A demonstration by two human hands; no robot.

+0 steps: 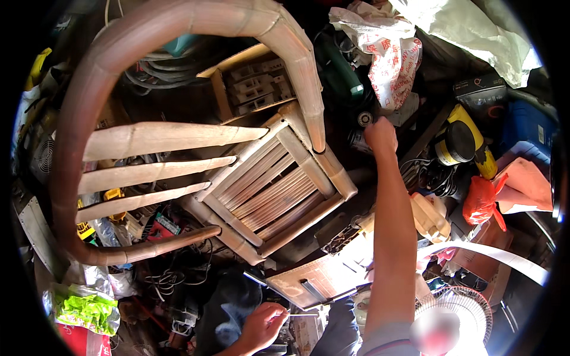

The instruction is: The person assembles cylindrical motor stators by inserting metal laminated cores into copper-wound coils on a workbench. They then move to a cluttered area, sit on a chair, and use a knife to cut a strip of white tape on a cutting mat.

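My right hand [381, 135] is stretched far forward, its fingers closed. A small metallic can-like thing [358, 141] lies against its left side, and a dark round end piece [364, 118] sits just beyond. What the fingers hold, if anything, is hidden. Low in the view, my left hand [265, 325] pinches a thin pale stick [303, 315] that points right. Between and left of the hands stands a bamboo chair [279, 196] with a slatted seat and a big curved back rail. A flat light-coloured board [332, 273] lies in front of my legs.
A printed plastic bag [395, 71] hangs beyond my right hand. To the right are a yellow tool [484, 142], a black round tub [455, 142], a red bag [482, 199] and a blue case [528, 129]. A fan [466, 308] stands lower right; cables and clutter surround the chair.
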